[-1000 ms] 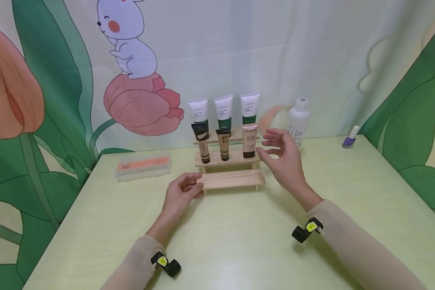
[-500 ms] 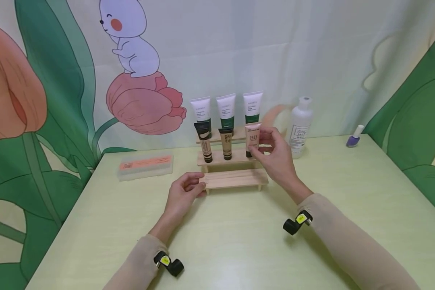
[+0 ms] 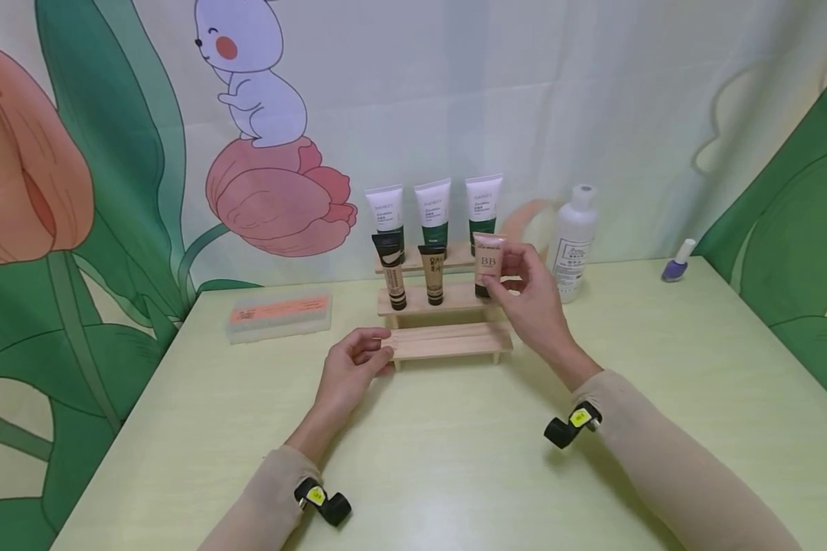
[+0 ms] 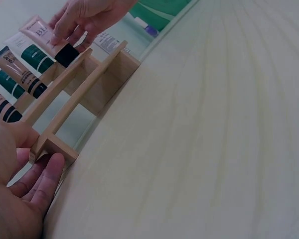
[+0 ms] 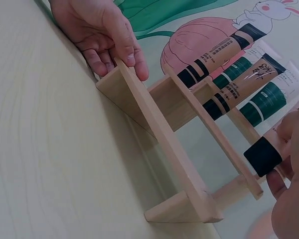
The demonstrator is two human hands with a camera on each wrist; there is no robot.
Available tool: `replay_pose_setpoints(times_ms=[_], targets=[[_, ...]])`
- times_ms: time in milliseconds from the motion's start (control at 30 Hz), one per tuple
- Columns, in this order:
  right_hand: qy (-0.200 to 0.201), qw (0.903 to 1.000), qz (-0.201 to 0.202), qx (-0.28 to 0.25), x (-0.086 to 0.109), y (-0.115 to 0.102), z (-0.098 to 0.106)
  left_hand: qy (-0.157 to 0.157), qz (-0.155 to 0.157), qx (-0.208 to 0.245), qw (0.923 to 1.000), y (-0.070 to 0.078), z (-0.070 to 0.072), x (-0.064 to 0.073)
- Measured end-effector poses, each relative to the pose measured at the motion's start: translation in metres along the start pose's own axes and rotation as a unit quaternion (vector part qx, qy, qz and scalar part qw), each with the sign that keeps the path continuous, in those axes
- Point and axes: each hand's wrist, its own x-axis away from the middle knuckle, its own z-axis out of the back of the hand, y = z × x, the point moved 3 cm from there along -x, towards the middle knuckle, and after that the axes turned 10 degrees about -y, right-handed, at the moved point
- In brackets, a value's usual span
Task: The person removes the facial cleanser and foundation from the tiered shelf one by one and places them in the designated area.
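A three-step wooden display rack (image 3: 448, 342) stands on the table, its lowest step bare. My left hand (image 3: 348, 371) holds the left end of that step, thumb and fingers around its edge in the left wrist view. On the middle step, my right hand (image 3: 534, 295) pinches a pink BB cream tube (image 3: 488, 256) with a black cap, at the step's right end. To its left, a gold tube (image 3: 434, 275) and a beige-and-black tube (image 3: 391, 274) stand cap down. Several white-and-green tubes (image 3: 433, 207) line the top step behind.
Behind the right hand stands a white bottle (image 3: 573, 249). A purple nail polish bottle (image 3: 677, 264) with a white cap is farther right. Left of the rack lies a flat translucent case (image 3: 279, 317) with an orange label. A printed curtain (image 3: 413, 99) hangs behind the table.
My right hand has come in from beside the BB cream tube, taken hold of it and shifted it slightly right along the step. My left hand has stayed on the rack.
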Motion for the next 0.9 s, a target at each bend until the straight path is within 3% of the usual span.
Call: replay_pose_setpoints(times_ms=[333,667,900], targets=[[0.022,0.9995,0.024,-0.004,0.009,-0.014,0.031,0.002,0.005,0.001,1.0000,0.000,-0.001,0.000],[0.069,0.9970,0.033,0.011,0.023,-0.020,0.077,0.001,0.004,0.001,1.0000,-0.001,-0.001,0.001],[0.103,0.9929,0.004,0.059,0.037,-0.023,0.115,0.001,0.001,0.007,1.0000,0.000,-0.001,0.001]])
